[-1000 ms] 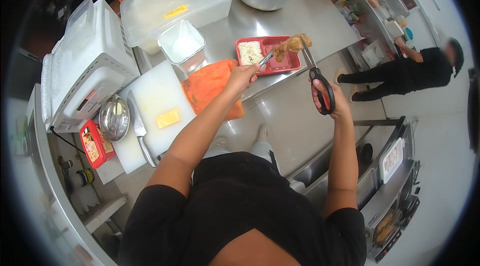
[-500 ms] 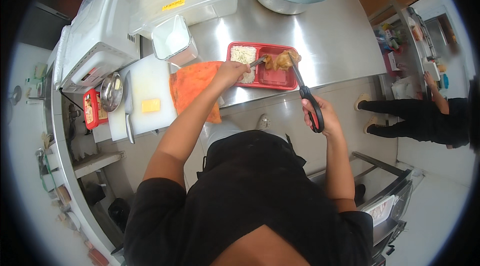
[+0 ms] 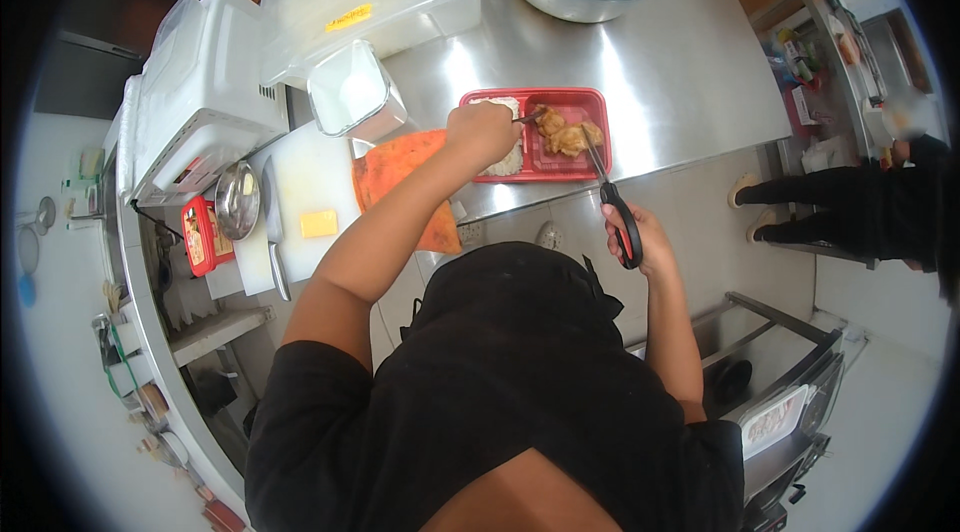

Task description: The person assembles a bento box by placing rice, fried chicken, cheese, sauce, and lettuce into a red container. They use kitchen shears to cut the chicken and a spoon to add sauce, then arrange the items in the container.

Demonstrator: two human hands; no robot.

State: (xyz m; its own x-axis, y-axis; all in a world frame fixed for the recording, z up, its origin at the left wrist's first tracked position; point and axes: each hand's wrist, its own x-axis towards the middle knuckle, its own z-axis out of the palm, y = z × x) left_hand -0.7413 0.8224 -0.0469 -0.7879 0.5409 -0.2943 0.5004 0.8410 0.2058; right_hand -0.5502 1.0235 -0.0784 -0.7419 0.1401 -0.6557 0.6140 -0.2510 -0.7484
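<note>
A red compartment tray (image 3: 606,145) sits near the front edge of the steel counter. Rice (image 3: 507,164) fills its left section; browned chicken pieces (image 3: 566,138) lie in the larger right one. My left hand (image 3: 486,136) is closed over the rice side, gripping a slim metal utensil (image 3: 528,117) whose tip touches the chicken; its kind is hidden. At the tray's lower right, my right hand (image 3: 652,242) is closed around the black and red handles of kitchen scissors (image 3: 622,220). Their blades reach up into the chicken.
Left of the tray are an orange cloth (image 3: 392,172), a white cutting board (image 3: 318,167), a knife (image 3: 273,232) and yellow cheese (image 3: 319,223). Behind stand plastic tubs (image 3: 362,92) and a large lidded bowl (image 3: 575,0). Another person (image 3: 850,202) stands at the right.
The chicken has come down lower into the tray's right section and lies more spread out. My left hand has moved slightly right and turned, with its back now up. The scissors still meet the chicken.
</note>
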